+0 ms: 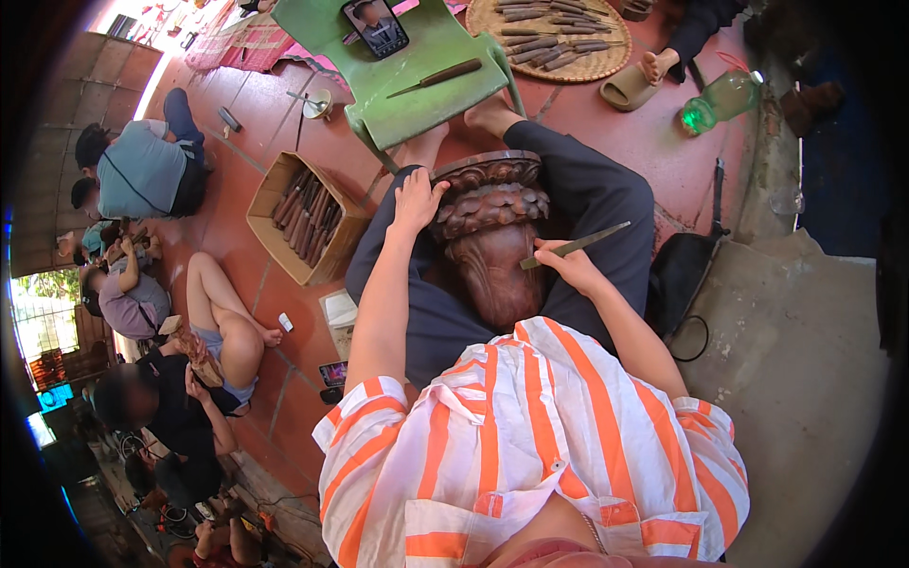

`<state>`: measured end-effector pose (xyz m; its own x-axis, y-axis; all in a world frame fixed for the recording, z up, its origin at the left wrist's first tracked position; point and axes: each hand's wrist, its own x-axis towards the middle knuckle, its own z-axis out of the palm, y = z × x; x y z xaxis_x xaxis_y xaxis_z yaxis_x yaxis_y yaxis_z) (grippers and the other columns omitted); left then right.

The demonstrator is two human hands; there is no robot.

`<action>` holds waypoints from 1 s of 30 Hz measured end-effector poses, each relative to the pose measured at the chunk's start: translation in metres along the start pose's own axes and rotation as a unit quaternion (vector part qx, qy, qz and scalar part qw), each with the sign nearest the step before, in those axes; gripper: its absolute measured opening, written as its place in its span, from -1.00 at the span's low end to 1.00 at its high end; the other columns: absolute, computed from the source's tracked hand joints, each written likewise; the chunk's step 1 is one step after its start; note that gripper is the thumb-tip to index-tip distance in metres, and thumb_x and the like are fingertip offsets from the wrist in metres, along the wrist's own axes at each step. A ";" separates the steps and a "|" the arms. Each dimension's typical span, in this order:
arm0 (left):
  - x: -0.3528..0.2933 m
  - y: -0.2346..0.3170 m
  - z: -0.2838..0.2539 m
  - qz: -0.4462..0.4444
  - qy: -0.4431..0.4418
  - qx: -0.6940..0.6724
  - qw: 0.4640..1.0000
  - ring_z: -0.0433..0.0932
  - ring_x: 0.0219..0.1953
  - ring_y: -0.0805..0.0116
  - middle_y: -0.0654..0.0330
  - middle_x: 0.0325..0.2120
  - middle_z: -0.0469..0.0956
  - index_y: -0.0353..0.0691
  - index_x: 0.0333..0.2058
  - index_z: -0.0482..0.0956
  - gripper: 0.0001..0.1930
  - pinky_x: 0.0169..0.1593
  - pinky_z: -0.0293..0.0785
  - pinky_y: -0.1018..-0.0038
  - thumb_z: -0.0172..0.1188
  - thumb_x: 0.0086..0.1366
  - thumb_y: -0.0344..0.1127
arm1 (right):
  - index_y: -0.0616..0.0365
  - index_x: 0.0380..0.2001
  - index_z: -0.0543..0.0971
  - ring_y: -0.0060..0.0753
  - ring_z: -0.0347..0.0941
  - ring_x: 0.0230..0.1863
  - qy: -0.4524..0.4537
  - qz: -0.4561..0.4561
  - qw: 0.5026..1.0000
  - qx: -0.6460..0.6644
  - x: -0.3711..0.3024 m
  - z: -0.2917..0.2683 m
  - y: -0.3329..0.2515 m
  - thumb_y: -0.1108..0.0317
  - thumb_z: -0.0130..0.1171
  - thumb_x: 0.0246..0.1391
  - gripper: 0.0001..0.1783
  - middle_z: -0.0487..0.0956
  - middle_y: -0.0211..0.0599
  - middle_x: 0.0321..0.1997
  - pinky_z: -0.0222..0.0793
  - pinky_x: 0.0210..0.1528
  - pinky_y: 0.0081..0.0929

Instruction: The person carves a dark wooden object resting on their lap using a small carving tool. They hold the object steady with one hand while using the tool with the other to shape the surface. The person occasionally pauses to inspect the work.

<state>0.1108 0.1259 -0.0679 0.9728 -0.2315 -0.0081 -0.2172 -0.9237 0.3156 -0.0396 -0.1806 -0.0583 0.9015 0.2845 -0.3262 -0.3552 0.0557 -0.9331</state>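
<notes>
Between my bent legs a dark, carved wooden piece [502, 265] leans toward me, wide and banded with leaf-like carving at its far end and smoother at its near end. My left hand [417, 201] rests at the left edge of its wide end, fingers spread and touching the wood. In my right hand [573, 267] is a slim, flat metal file [592, 240], gripped near its left end, which lies by the carving's right side. The file's far end points up and right. My palm hides part of how it is held.
A green plastic chair [426, 104] ahead bears a phone [375, 26] and a handled pointed tool [436, 78]. Handled tools fill a cardboard box [270, 241] and a woven tray [615, 59]. A green bottle [724, 102] lies right. Several people sit left.
</notes>
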 end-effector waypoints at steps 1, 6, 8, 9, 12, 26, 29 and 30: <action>0.000 0.006 -0.003 0.007 0.011 0.018 1.000 0.42 -0.03 -0.05 -0.03 -0.13 0.46 -0.30 -0.12 0.36 -0.39 -0.08 0.31 0.01 -0.05 0.27 0.24 | 0.21 -0.41 0.61 -0.59 0.41 -0.11 -0.001 0.006 1.000 0.002 0.002 -0.001 0.003 0.28 0.18 0.13 -0.80 0.58 -0.42 -0.30 0.25 -0.06 -0.60; 0.003 0.038 -0.022 0.045 0.064 0.100 0.992 0.49 -0.12 0.04 0.03 -0.25 0.51 -0.26 -0.22 0.43 -0.46 -0.14 0.31 0.08 0.04 0.23 0.21 | 0.17 -0.42 0.60 -0.73 0.32 -0.35 -0.028 0.029 0.998 0.042 0.007 0.002 0.001 0.28 0.18 0.14 -0.82 0.51 -0.56 -0.43 0.21 -0.27 -0.65; 0.007 0.058 -0.030 0.047 0.064 0.114 0.990 0.50 -0.15 0.06 0.05 -0.29 0.52 -0.24 -0.26 0.45 -0.46 -0.16 0.30 0.09 0.07 0.20 0.22 | 0.17 -0.41 0.60 -0.72 0.30 -0.37 -0.032 0.051 0.997 0.046 0.011 0.001 0.004 0.29 0.18 0.13 -0.83 0.49 -0.57 -0.46 0.19 -0.30 -0.63; 0.009 0.064 -0.032 0.046 0.064 0.122 0.989 0.51 -0.16 0.07 0.06 -0.31 0.53 -0.24 -0.28 0.46 -0.46 -0.16 0.29 0.10 0.09 0.18 0.23 | 0.17 -0.42 0.60 -0.71 0.28 -0.38 -0.033 0.059 0.997 0.045 0.012 0.001 0.005 0.29 0.19 0.13 -0.83 0.48 -0.57 -0.46 0.17 -0.31 -0.63; 0.013 0.078 -0.037 0.025 0.048 0.126 0.990 0.50 -0.13 0.08 0.05 -0.30 0.54 -0.24 -0.29 0.49 -0.43 -0.10 0.28 0.10 0.16 0.12 0.25 | 0.18 -0.44 0.59 -0.71 0.26 -0.39 -0.033 0.063 0.997 0.042 0.014 0.001 0.007 0.29 0.19 0.12 -0.82 0.46 -0.58 -0.47 0.14 -0.31 -0.64; 0.005 0.070 -0.034 0.041 0.084 0.100 0.991 0.47 -0.16 0.07 0.07 -0.31 0.49 -0.24 -0.28 0.46 -0.39 -0.17 0.32 0.12 0.09 0.14 0.30 | 0.27 -0.49 0.55 -0.54 0.46 -0.29 0.121 -0.084 0.986 -0.073 0.007 0.017 0.012 0.32 0.20 0.10 -0.78 0.60 -0.35 -0.35 0.31 -0.21 -0.51; 0.002 0.065 -0.035 0.038 0.070 0.095 0.992 0.46 -0.14 0.05 0.06 -0.28 0.47 -0.24 -0.27 0.45 -0.37 -0.16 0.32 0.11 0.10 0.12 0.32 | 0.30 -0.52 0.53 -0.34 0.53 -0.32 0.199 -0.225 0.929 -0.215 0.000 0.030 -0.015 0.40 0.21 0.05 -0.83 0.61 -0.19 -0.29 0.37 -0.29 -0.45; 0.003 0.066 -0.038 0.044 0.066 0.093 0.993 0.46 -0.14 0.04 0.06 -0.28 0.47 -0.25 -0.26 0.44 -0.36 -0.15 0.33 0.10 0.12 0.11 0.32 | 0.27 -0.55 0.51 -0.21 0.52 -0.39 0.232 -0.305 0.884 -0.267 -0.001 0.032 -0.025 0.49 0.22 -0.02 -0.88 0.59 -0.16 -0.30 0.38 -0.37 -0.43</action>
<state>0.1021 0.0756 -0.0109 0.9489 -0.2825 0.1407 -0.3005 -0.9449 0.1298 -0.0395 -0.1513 -0.0301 0.9334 -0.0736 0.3513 0.2877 -0.4319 -0.8548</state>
